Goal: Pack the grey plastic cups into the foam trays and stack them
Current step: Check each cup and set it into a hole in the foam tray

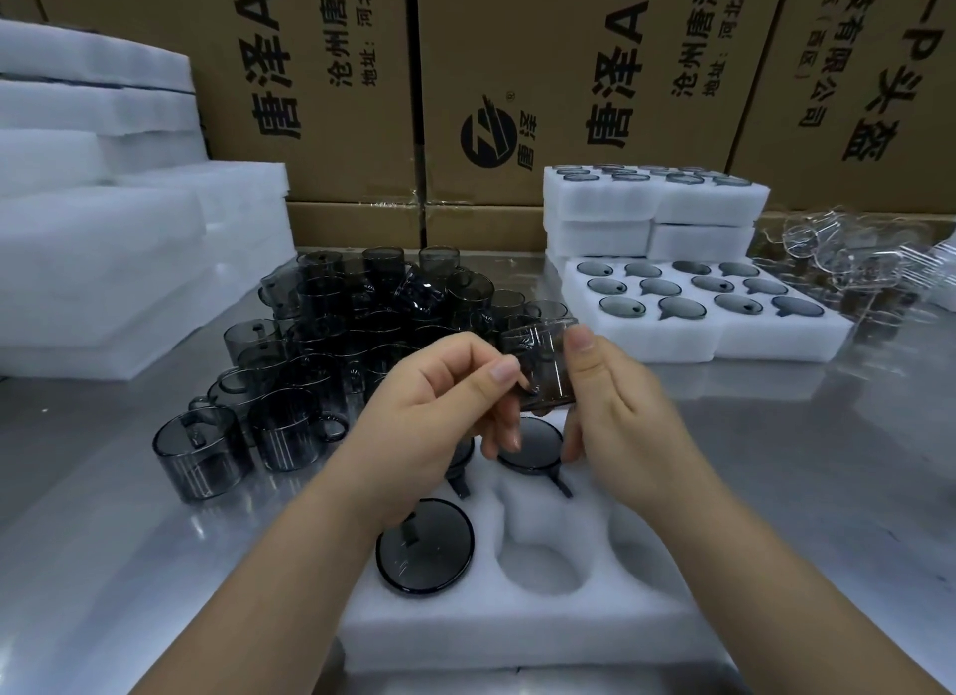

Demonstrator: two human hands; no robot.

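While both of my hands hold one smoky grey translucent plastic cup (548,368) over the far end of the white foam tray with round pockets (517,637), my left hand (429,404) pinches its near side and my right hand (615,410) clasps the other side, thumb on top. Three seated cups (424,544) fill pockets in that tray. Two bare pockets (543,565) show, and my arms hide the rest, so I judge this tray barely begun. Beyond the tray to the left lies a loose heap of grey cups (362,332), too many to count. Beyond the tray to the right, a filled foam layer (672,342) shows twelve cups. Behind that stands a two-high foam stack (610,203), whose top cups I cannot fully count.
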